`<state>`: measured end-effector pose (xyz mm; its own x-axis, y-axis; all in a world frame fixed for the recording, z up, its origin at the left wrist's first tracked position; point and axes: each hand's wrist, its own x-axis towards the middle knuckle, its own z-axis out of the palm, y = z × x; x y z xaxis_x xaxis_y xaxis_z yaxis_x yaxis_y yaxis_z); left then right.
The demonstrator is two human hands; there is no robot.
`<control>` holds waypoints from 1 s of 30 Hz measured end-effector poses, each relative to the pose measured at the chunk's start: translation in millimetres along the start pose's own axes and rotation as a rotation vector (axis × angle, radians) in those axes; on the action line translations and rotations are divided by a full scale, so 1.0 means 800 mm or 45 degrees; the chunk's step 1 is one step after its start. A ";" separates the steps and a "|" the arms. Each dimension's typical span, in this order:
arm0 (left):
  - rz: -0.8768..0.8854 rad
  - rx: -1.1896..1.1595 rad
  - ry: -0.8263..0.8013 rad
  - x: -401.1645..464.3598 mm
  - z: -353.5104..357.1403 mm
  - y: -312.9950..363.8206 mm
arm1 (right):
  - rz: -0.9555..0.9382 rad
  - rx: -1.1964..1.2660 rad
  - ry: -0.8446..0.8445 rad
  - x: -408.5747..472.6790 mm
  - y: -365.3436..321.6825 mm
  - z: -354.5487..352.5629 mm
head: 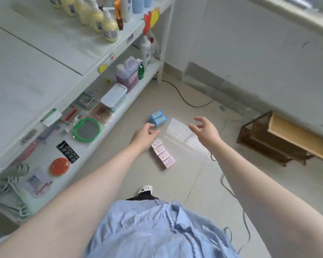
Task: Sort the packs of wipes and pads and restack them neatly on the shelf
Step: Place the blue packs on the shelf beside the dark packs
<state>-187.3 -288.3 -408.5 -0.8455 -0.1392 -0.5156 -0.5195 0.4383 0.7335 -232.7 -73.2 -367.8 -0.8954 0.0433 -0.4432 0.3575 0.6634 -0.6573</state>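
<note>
Both arms reach down toward the floor (203, 183). The left hand (145, 135) hangs with fingers loosely extended, grasping nothing, above a row of pink packs (163, 155) lying on the tiles. The right hand (206, 131) is spread and empty. Two blue packs (157, 117) lie just beyond, near the white shelf (108, 125).

Probably a small shop: white shelves (93, 69) with price tags (106, 63) carry rows of lotion bottles (101, 17).
</note>
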 end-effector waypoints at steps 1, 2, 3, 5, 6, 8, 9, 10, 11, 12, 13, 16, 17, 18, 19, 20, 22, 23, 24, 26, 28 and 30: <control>-0.033 -0.017 -0.035 0.006 0.010 0.004 | 0.040 0.009 0.015 0.005 0.008 -0.009; -0.054 -0.016 -0.065 0.013 0.019 0.010 | 0.073 0.022 0.032 0.008 0.016 -0.016; -0.063 -0.012 -0.094 0.021 0.028 0.016 | 0.101 0.029 0.048 0.014 0.024 -0.023; -0.063 0.003 -0.133 0.040 0.044 0.034 | 0.146 0.031 0.054 0.028 0.037 -0.034; -0.066 0.011 -0.151 0.048 0.052 0.043 | 0.165 0.040 0.051 0.035 0.044 -0.040; -0.064 0.032 -0.179 0.063 0.070 0.062 | 0.184 0.052 0.041 0.050 0.058 -0.056; -0.068 0.048 -0.194 0.070 0.080 0.073 | 0.193 0.056 0.038 0.059 0.064 -0.065; -0.082 0.062 -0.211 0.078 0.091 0.083 | 0.199 0.053 0.033 0.068 0.071 -0.076; -0.104 0.063 -0.221 0.087 0.101 0.092 | 0.202 0.048 0.021 0.078 0.077 -0.087; -0.135 0.054 -0.222 0.098 0.112 0.103 | 0.198 0.042 0.001 0.090 0.083 -0.098; -0.160 0.034 -0.209 0.111 0.124 0.113 | 0.186 0.033 -0.021 0.105 0.089 -0.110; -0.248 -0.034 -0.148 0.147 0.162 0.142 | 0.130 -0.015 -0.098 0.158 0.102 -0.150; -0.278 -0.078 -0.117 0.158 0.176 0.153 | 0.107 -0.038 -0.123 0.179 0.105 -0.164; -0.320 -0.138 -0.090 0.169 0.190 0.163 | 0.082 -0.066 -0.149 0.199 0.109 -0.178; -0.360 -0.213 -0.061 0.180 0.205 0.170 | 0.060 -0.092 -0.180 0.217 0.114 -0.192; -0.399 -0.292 -0.036 0.191 0.221 0.177 | 0.046 -0.110 -0.217 0.234 0.118 -0.206; -0.461 -0.428 0.017 0.208 0.250 0.188 | 0.034 -0.127 -0.292 0.257 0.129 -0.231; -0.484 -0.490 0.052 0.214 0.263 0.193 | 0.029 -0.140 -0.329 0.268 0.133 -0.242; -0.513 -0.541 0.090 0.217 0.272 0.199 | 0.025 -0.160 -0.363 0.280 0.135 -0.252; -0.568 -0.645 0.156 0.219 0.281 0.209 | 0.012 -0.202 -0.409 0.307 0.130 -0.265; -0.622 -0.730 0.228 0.225 0.280 0.214 | -0.020 -0.211 -0.462 0.335 0.114 -0.268; -0.656 -0.792 0.307 0.238 0.270 0.213 | -0.049 -0.201 -0.524 0.361 0.091 -0.262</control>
<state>-410.2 -48.3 -477.1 -0.4503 -0.4043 -0.7961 -0.7617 -0.2914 0.5788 -520.8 144.1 -416.2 -0.7157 -0.2635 -0.6468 0.2523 0.7660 -0.5913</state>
